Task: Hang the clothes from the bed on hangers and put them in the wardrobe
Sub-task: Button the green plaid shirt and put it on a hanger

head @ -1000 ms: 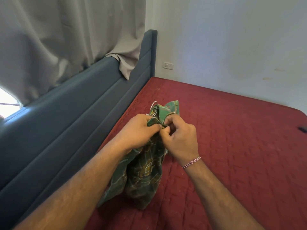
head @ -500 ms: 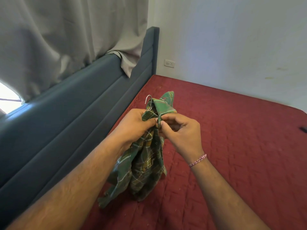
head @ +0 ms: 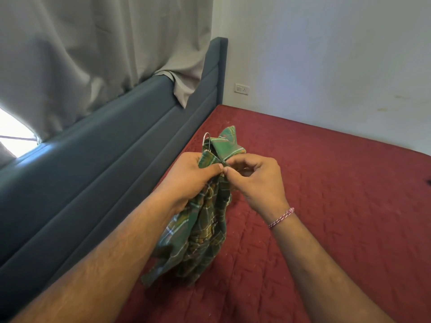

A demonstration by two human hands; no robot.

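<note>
A green plaid shirt [head: 200, 231] hangs bunched above the red bed [head: 326, 206]. Its collar [head: 227, 145] stands up at the top, and the metal hook of a hanger [head: 207, 141] pokes out beside it. The rest of the hanger is hidden inside the cloth. My left hand [head: 190, 177] grips the shirt's left front edge just below the collar. My right hand [head: 256, 178] pinches the right front edge with thumb and forefinger, close against the left thumb. The shirt's lower hem touches the bedspread.
A blue padded headboard [head: 105, 183] runs along the left, with a grey curtain [head: 93, 54] draped over its top. A white wall with a socket [head: 241, 89] stands behind the bed. A small dark object [head: 428, 182] lies at the bed's right edge.
Both hands have lifted the shirt slightly, and the hanger hook and collar now stand higher. The right hand's pinch has shifted at the front edges just under the collar.
</note>
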